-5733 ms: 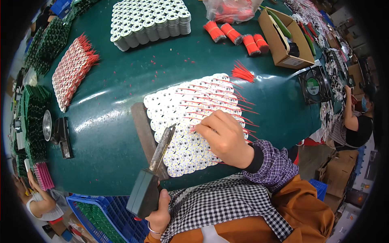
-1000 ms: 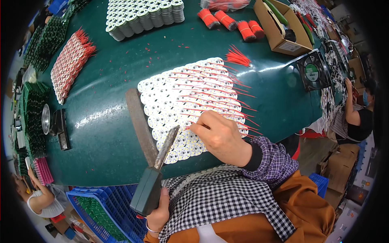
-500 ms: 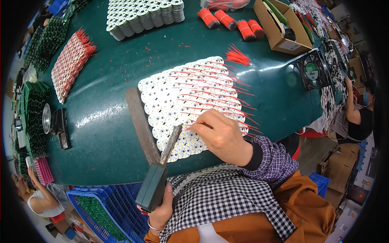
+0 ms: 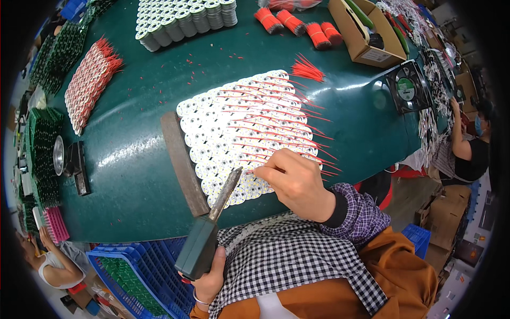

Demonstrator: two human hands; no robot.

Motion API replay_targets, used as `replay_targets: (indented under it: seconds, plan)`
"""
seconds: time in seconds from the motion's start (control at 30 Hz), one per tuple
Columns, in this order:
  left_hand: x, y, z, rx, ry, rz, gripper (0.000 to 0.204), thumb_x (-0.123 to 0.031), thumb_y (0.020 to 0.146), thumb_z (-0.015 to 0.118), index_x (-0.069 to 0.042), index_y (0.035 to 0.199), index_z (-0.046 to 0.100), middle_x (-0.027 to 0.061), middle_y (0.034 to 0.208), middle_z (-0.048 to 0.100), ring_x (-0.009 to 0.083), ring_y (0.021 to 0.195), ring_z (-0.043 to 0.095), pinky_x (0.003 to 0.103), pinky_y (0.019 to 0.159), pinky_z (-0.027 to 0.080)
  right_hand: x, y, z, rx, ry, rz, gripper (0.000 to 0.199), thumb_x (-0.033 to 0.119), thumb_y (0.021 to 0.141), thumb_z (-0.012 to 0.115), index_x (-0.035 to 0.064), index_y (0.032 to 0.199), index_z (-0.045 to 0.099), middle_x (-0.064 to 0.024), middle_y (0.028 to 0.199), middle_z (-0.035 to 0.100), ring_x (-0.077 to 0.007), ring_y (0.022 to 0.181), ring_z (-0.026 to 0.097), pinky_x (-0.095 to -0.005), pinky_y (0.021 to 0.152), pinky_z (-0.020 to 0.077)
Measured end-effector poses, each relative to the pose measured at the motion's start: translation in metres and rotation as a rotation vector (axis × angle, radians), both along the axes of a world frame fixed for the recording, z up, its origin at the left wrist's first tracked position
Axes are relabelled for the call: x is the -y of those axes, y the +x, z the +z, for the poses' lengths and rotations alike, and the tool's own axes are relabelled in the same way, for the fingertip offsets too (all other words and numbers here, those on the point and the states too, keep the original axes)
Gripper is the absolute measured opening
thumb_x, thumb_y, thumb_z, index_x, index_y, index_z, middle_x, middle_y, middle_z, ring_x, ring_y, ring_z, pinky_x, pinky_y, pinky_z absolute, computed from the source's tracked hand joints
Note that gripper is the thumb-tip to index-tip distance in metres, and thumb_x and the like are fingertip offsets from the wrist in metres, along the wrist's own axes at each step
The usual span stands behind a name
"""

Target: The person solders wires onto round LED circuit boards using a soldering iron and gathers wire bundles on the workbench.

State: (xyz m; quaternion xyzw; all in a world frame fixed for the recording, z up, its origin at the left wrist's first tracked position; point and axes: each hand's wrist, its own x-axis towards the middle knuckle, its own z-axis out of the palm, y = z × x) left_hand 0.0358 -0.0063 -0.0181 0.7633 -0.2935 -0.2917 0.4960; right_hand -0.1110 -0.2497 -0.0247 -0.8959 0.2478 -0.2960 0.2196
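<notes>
My left hand (image 4: 211,276) grips the dark green body of a soldering gun (image 4: 196,249). The gun's long metal barrel slants up over the near part of a panel of round white circuit boards (image 4: 204,141), its tip close to my right fingertips. My right hand (image 4: 297,183) is closed in a pinch on a thin red wire (image 4: 249,171), low over the same boards. Rows of red wires lie across the panel's right part and stick out past its right edge. Along the left edge rests a brown bar (image 4: 183,165).
Loose red wires (image 4: 307,69) lie beyond the panel, with red wire bundles (image 4: 291,22) and a cardboard box (image 4: 372,40) farther back. Stacked round boards (image 4: 186,21) stand at the back. A small fan (image 4: 406,87) is at right, a wired panel (image 4: 90,85) at left, blue crates (image 4: 138,276) below.
My right hand and the soldering gun's tip have shifted slightly toward me across the panel. The whole view has moved a little. Both hands keep their grips.
</notes>
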Motion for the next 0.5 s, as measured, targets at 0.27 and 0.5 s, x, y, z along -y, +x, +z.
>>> replay_targets:
  seconds: [0.27, 0.5]
  plan:
    - [0.0001, -0.0049, -0.0011, -0.008, 0.027, -0.033, 0.033, 0.004, 0.088, 0.072, 0.006, 0.119, 0.064, 0.0106, 0.098, 0.069, 0.0111, 0.065, 0.060, 0.026, 0.055, 0.049, -0.0003, -0.0014, -0.0038, -0.031, -0.018, 0.004, 0.020, -0.003, 0.072, 0.074, 0.0043, 0.091, 0.073, -0.0042, 0.077, 0.059, -0.0192, 0.068, 0.062, -0.0324, 0.056, 0.0483]
    - [0.0044, -0.0028, 0.0029, -0.051, 0.056, -0.044, 0.025, 0.002, 0.089, 0.072, 0.005, 0.113, 0.065, 0.0074, 0.089, 0.067, 0.0106, 0.065, 0.060, 0.026, 0.056, 0.048, -0.0002, -0.0009, -0.0038, -0.038, -0.032, -0.003, 0.020, -0.003, 0.072, 0.073, 0.0039, 0.090, 0.073, -0.0043, 0.075, 0.058, -0.0191, 0.067, 0.061, -0.0322, 0.056, 0.0480]
